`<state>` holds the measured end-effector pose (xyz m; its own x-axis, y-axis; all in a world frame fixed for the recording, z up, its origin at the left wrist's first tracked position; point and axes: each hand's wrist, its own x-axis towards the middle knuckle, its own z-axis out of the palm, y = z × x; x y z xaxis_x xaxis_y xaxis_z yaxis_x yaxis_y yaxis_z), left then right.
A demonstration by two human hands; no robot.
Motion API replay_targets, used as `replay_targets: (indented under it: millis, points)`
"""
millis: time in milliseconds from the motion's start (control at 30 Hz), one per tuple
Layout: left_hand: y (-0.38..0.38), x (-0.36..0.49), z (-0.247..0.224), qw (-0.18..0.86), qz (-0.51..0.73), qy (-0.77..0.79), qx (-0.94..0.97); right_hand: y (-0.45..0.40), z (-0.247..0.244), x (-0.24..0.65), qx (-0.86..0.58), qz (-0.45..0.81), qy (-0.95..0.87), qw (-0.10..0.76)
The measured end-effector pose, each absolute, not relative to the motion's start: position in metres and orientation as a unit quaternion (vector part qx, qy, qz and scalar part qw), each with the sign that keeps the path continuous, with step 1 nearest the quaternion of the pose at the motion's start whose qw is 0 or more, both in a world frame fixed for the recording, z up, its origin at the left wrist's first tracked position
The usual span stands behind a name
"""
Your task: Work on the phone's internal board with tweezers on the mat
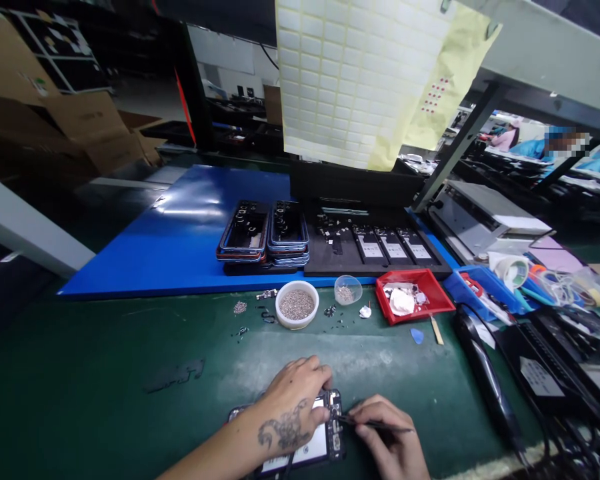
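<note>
An opened phone [335,440] with a white battery and exposed small parts lies on the green mat at the bottom centre. My left hand [293,407] rests over it, fingers bent around its upper edge and thumb on the parts near its right end, so it holds the phone. Between the thumb and fingers of my right hand [393,437] are dark tweezers [380,425], their tip at the phone's right end beside my left thumb. My left hand and forearm hide much of the phone's left part.
Beyond the hands stand a white bowl of screws [297,325], a clear cup [349,291] and a red tray [415,277]. Stacked phone frames [243,230] sit on the blue board [155,247]. A black electric screwdriver [487,380] lies right.
</note>
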<state>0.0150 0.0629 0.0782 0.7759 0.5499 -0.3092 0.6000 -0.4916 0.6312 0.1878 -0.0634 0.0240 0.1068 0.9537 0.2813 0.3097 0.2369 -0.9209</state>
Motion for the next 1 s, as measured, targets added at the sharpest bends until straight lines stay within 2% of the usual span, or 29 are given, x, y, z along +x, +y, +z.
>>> replay_targets:
  millis: [367, 600, 1000]
  points:
    - [0.062, 0.016, 0.072, 0.372, -0.018, 0.335, 0.865, -0.057, 0.032, 0.193, -0.523, 0.332, -0.633, 0.465]
    - [0.062, 0.014, 0.068, 0.387, -0.024, 0.336, 0.858, -0.058, 0.026, 0.189, -0.510, 0.315, -0.611, 0.517]
    - [0.061, 0.015, 0.071, 0.375, -0.028, 0.338, 0.863, -0.059, 0.019, 0.190, -0.532, 0.330, -0.570, 0.533]
